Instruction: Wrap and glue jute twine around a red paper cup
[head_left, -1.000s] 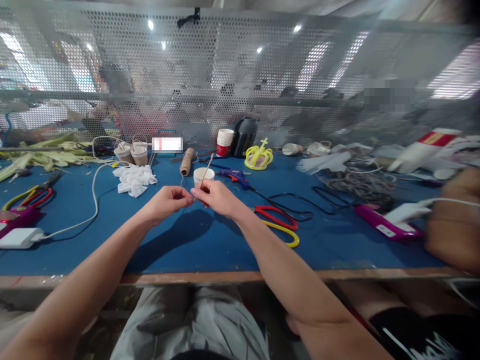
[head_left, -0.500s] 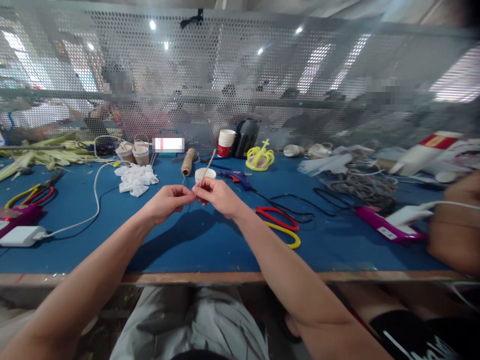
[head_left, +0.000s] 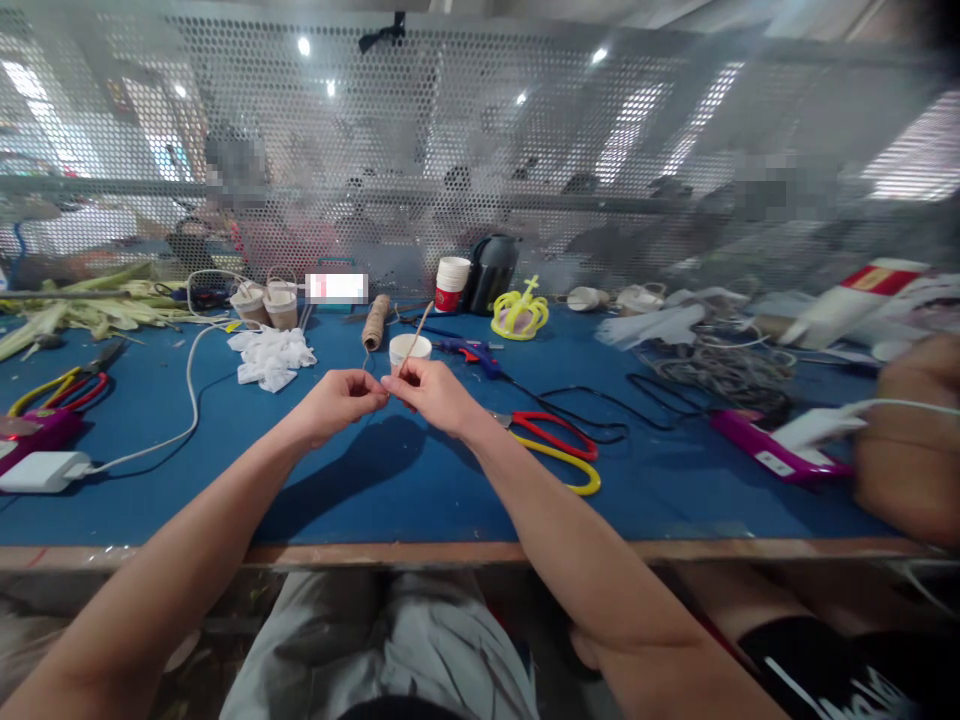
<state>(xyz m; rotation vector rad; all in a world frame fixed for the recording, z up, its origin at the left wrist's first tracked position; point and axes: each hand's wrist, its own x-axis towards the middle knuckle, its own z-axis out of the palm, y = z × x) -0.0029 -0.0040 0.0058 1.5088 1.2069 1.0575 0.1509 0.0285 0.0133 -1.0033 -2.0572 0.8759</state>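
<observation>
My left hand (head_left: 341,405) is closed in a pinch, its fingertips meeting those of my right hand above the blue table (head_left: 450,500). A thin dark strand shows just above it, and what its fingertips hold is too small to make out. My right hand (head_left: 431,393) pinches a thin tan stick (head_left: 420,330) that slants up to the right. Behind my hands stands a white cup (head_left: 410,349). A spool of twine (head_left: 376,322) lies to its left, and a blue glue gun (head_left: 476,355) to its right.
Red and yellow scissors (head_left: 562,440) lie beside my right forearm. Farther back are a yellow crown-shaped piece (head_left: 519,314), stacked cups (head_left: 452,285) and a dark jug (head_left: 493,276). White cloth (head_left: 271,357) sits left. A person's arm (head_left: 911,440) rests at the right edge.
My right hand has shifted very slightly left, with the stick still pinched in it. My left hand stays in nearly the same place.
</observation>
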